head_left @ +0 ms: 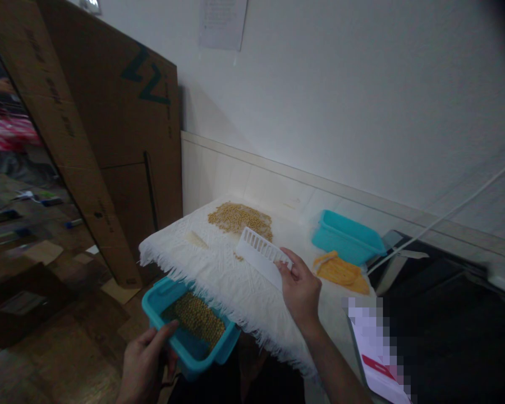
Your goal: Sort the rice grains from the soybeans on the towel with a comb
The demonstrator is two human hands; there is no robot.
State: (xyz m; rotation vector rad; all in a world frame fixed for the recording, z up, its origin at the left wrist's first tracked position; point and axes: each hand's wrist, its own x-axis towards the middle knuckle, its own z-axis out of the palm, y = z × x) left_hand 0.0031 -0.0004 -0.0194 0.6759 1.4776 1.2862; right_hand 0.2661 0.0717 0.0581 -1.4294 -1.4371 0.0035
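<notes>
My left hand (145,359) is closed on the near left rim of a teal plastic bin (187,360), which I hold below the table's front edge. Inside the bin lie many yellowish dried beans (200,320), likely soybeans. Over the white fringed tablecloth (219,280), my right hand (302,286) grips the end of a white plastic strip with a row of slots (258,255). The strip's far end points at a spread pile of the same beans (239,217) at the back of the table. A few loose beans (238,256) lie beside the strip.
At the table's right stands a second teal bin (347,238), with a crumpled yellow cloth (340,272) before it. A large cardboard box (122,112) rises on the left. A white cable (454,207) slants down at right, near a blurred-out device (374,348).
</notes>
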